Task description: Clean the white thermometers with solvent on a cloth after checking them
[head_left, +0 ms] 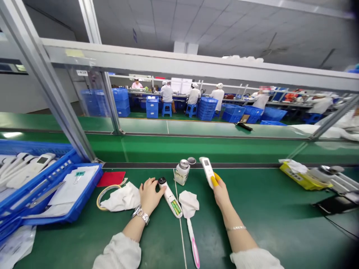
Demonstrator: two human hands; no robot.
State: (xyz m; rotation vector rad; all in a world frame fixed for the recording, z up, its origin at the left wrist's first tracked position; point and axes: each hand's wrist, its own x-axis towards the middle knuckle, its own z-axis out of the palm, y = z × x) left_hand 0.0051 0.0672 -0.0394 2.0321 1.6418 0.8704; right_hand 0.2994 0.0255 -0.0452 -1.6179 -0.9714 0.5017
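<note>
My left hand (150,194) has its thumb and fingers at the black-tipped end of a white handheld device (170,198), which lies on the green table with its battery compartment open and green batteries showing. My right hand (220,188), with yellow covers on some fingers, holds a second white device (207,171) upright, its small display visible. Between the hands stand a white bottle with a metal top (182,172) and a round metal lid (191,160). Below them lies a pink-and-white handle (193,243) with white cloth (189,203) at its end.
At left are blue trays (75,209) with white devices and papers, a red card (111,179), a tape roll (101,196) and a crumpled cloth (123,198). A yellow box (301,178) sits at right. A metal frame (70,112) rises at left; people work beyond.
</note>
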